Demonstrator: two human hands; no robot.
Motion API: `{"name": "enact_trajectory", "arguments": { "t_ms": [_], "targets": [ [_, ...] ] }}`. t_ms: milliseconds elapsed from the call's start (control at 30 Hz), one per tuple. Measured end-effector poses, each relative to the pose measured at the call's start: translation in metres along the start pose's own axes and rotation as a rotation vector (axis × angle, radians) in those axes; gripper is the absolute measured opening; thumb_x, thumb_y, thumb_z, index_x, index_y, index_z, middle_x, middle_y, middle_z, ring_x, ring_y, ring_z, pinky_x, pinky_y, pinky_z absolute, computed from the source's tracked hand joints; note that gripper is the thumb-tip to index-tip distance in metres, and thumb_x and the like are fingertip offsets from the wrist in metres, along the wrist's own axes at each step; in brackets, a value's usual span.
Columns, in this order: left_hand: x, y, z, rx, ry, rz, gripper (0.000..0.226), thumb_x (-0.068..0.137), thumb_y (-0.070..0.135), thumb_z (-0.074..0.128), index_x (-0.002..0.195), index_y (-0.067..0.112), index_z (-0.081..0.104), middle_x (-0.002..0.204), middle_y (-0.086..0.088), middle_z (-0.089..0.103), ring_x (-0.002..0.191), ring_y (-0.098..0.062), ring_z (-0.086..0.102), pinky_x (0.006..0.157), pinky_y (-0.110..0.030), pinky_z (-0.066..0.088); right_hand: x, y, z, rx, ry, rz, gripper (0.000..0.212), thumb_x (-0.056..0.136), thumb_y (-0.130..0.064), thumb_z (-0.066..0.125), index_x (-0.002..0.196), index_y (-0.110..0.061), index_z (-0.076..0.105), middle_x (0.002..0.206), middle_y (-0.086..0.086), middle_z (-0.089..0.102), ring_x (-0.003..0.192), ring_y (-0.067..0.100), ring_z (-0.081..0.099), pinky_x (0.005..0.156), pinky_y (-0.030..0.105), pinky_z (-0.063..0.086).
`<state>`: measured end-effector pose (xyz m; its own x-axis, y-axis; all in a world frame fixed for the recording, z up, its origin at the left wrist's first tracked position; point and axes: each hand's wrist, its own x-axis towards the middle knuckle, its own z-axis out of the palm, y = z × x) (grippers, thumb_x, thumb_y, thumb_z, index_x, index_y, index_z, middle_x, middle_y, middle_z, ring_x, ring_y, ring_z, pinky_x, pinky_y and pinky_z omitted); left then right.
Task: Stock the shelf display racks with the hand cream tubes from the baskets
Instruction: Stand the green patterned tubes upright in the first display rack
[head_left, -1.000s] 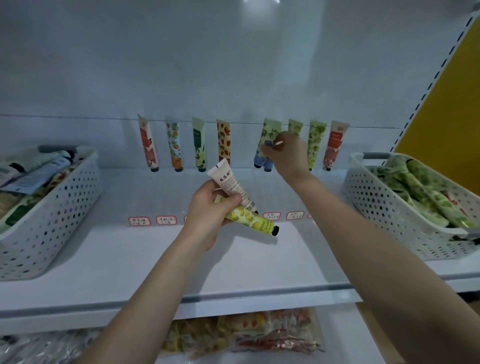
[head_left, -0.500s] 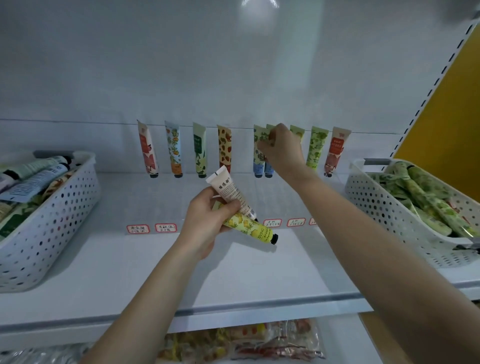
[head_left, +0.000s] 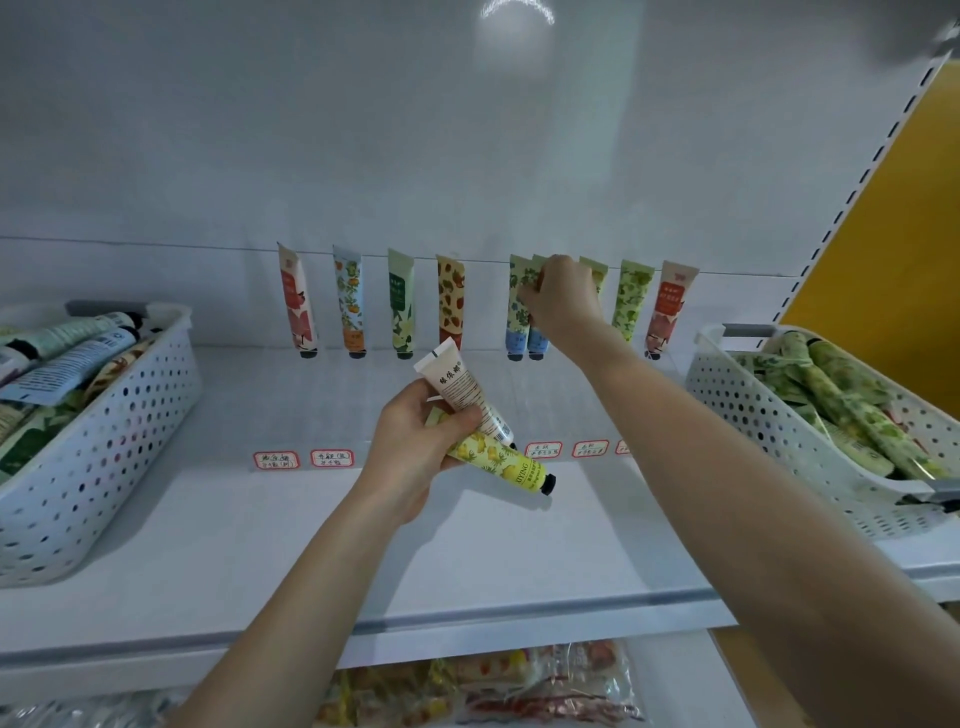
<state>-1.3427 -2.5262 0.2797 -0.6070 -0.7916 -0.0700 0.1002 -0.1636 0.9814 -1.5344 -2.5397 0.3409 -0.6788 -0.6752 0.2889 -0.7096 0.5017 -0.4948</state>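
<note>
Since a second ago my right hand (head_left: 563, 299) has tipped its blue tube (head_left: 538, 340) upright at the shelf's (head_left: 260, 545) back. Nearest, over the shelf's middle, my left hand (head_left: 415, 441) grips a beige tube (head_left: 457, 384) and a yellow tube (head_left: 498, 460). A left basket (head_left: 104, 441) and right basket (head_left: 779, 431) sit at the shelf's ends. Farthest, my right fingers pinch the blue tube's top, touching its twin (head_left: 516, 338).

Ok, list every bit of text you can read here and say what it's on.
"XIYING": on the yellow tube in the left hand.
On the beige tube: Chinese characters, too blurred to read surely.
On the red-bordered shelf labels: handwriting, unreadable.
On the hanging tubes and basket tubes: print too small.
</note>
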Motion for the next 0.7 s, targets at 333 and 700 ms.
{"name": "enact_trajectory", "arguments": {
  "t_ms": [333, 700],
  "targets": [
    [-0.003, 0.008, 0.001, 0.048, -0.002, 0.005, 0.018, 0.086, 0.001, 0.061, 0.098, 0.013, 0.057, 0.098, -0.011, 0.065, 0.087, -0.028, 0.066, 0.084, -0.05, 0.054, 0.005, 0.007, -0.003, 0.173, -0.03, 0.08, 0.037, 0.083, -0.006, 0.059, 0.056, -0.014, 0.035, 0.053, 0.006, 0.045, 0.054, 0.019, 0.046, 0.049, 0.023, 0.033],
    [-0.022, 0.03, 0.004, 0.083, -0.053, 0.086, 0.019, 0.085, 0.002, 0.061, 0.094, 0.018, 0.062, 0.092, -0.008, 0.063, 0.079, -0.027, 0.064, 0.084, -0.062, 0.049, -0.084, 0.012, -0.052, 0.585, -0.136, -0.067, 0.012, 0.094, -0.02, 0.053, 0.087, -0.016, 0.062, 0.085, 0.003, 0.068, 0.074, 0.012, 0.067, 0.067, 0.025, 0.055]
  ]
}}
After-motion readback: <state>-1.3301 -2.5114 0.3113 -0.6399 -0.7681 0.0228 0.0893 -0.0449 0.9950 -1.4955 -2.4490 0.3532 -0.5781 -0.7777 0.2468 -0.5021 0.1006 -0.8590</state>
